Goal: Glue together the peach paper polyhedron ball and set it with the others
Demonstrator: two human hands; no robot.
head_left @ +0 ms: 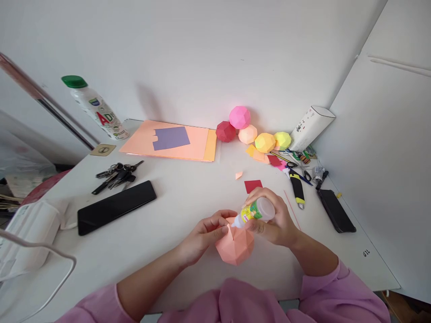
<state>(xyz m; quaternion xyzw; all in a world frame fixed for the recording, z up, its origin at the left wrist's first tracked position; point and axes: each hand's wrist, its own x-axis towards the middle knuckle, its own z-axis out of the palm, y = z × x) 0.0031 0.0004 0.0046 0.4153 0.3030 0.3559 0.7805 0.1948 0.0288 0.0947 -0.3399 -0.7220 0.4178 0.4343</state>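
A peach-coloured faceted paper ball (235,247) rests near the front of the white table, with an unclosed flap at its top. My left hand (208,233) pinches that flap between thumb and fingers. In my right hand (271,224) is a small glue bottle (251,213) with a yellow and green label, tilted so its nozzle points down at the flap's edge. Fingers of the right hand wrap round the bottle, and its thumb is close to the ball. Whether glue is flowing cannot be seen. Just beyond the right hand lies a dark red paper piece (252,185).
Finished paper balls (239,117) stand by the wall. Right of them are a white cylinder (311,128), a utility knife (296,189) and a black case (336,211). To the left lie paper sheets (134,143), keys (121,174), a phone (117,207) and a bottle (97,110).
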